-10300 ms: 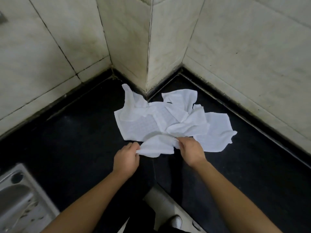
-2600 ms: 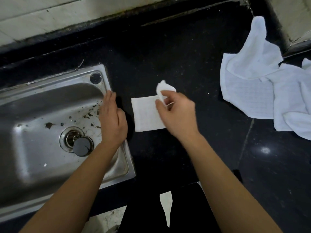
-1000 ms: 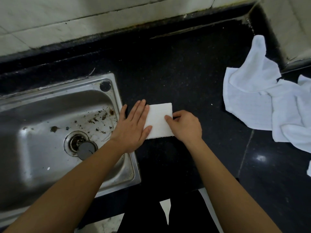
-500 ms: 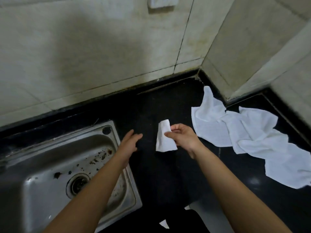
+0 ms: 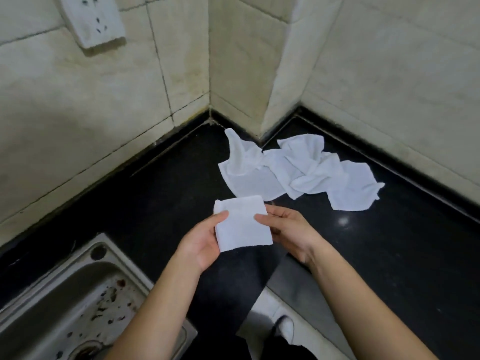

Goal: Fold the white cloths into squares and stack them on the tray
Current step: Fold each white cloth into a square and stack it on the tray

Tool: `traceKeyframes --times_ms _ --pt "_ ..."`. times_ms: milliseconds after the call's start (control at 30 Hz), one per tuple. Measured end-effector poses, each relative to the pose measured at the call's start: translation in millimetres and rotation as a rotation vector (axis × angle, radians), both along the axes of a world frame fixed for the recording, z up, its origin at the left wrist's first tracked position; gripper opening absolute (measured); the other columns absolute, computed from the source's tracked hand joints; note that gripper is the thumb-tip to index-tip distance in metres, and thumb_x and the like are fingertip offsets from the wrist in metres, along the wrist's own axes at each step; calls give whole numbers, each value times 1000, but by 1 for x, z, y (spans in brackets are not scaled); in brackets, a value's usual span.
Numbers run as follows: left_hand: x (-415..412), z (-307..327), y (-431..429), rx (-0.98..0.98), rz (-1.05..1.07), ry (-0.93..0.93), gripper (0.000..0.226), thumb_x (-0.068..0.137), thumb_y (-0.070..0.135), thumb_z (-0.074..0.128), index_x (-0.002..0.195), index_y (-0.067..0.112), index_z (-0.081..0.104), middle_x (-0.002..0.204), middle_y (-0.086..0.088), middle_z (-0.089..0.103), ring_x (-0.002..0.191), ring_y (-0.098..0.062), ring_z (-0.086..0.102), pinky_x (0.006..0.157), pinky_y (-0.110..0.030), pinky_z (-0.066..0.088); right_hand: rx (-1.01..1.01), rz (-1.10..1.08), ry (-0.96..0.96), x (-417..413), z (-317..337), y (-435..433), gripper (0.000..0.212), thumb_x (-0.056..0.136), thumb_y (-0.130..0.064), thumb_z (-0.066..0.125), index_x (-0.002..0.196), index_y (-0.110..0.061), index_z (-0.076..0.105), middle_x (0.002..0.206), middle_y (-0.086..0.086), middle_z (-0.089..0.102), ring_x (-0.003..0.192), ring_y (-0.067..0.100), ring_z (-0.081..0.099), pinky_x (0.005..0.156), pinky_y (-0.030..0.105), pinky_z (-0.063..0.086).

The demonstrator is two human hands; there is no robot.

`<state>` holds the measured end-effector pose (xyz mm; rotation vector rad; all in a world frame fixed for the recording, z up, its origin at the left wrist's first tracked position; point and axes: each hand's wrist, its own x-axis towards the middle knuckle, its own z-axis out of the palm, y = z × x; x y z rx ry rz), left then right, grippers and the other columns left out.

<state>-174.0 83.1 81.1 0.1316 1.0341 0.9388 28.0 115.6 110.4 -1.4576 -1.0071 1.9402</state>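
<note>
Now one folded cloth (image 5: pixel 242 224) is pinched between left hand (image 5: pixel 205 240) and right hand (image 5: pixel 288 229); crumpled cloths (image 5: pixel 293 172) remain, seemingly several; no tray visible.

We can read no text, label, brand, number or sign anywhere. The socket (image 5: pixel 91 19) at the upper left of the frame shows only its pin holes, and the folded cloth (image 5: pixel 241 224) near the middle shows us a plain white face.
</note>
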Motion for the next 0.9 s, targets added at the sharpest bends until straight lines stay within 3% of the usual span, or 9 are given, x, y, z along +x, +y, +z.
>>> traceKeyframes --times_ms 67,167,267,367,500,633,767,900 --pt "27 15 2 16 -44 -12 37 95 22 60 128 4 63 121 -17 70 112 -32 68 99 -48 50 9 -71 42 28 10 -12 31 91 -10 68 121 -14 73 119 11 73 112 28 69 98 41 53" --pt "68 45 3 43 -97 -29 34 97 25 60 125 6 64 118 -16 72 109 -32 69 100 -51 50 44 -173 84 69 27 -27 32 93 -7 64 122 -15 72 119 11 73 107 24 70 83 33 56" --pt "112 67 3 91 -200 -17 33 98 26 57 124 7 63 117 -15 72 107 -32 70 93 -51 52 82 -275 122 113 40 -47 34 94 -5 60 125 -13 70 122 11 71 116 28 67 96 41 54" --pt "174 82 -6 130 -306 -12 45 92 29 61 130 6 61 124 -15 69 116 -34 65 103 -53 47 126 -375 146 172 48 -85 37 95 -5 56 128 -13 68 127 12 69 123 33 62 108 51 46" --pt "275 95 -40 170 -488 9 42 97 34 57 129 7 62 124 -15 69 113 -33 67 97 -52 50 204 -524 169 264 56 -155 39 96 -6 53 130 -18 67 131 12 67 128 37 56 110 56 41" --pt "389 99 -106 165 -621 10 38 94 28 63 125 6 65 121 -16 70 112 -35 67 104 -56 46 232 -700 194 366 59 -252 42 95 -5 55 132 -21 64 130 10 68 126 34 59 104 51 48" --pt "504 95 -172 178 -815 47 37 96 23 60 127 3 64 121 -16 70 116 -33 65 102 -53 48 278 -873 179 462 56 -348 41 95 -5 55 132 -20 64 131 11 66 128 34 58 111 55 42" --pt "602 92 -234 162 -997 81 37 95 22 61 127 3 63 124 -16 68 119 -32 64 100 -51 50 237 -1093 135 533 56 -431 30 99 -26 58 125 -17 70 127 12 69 126 35 59 110 55 43"
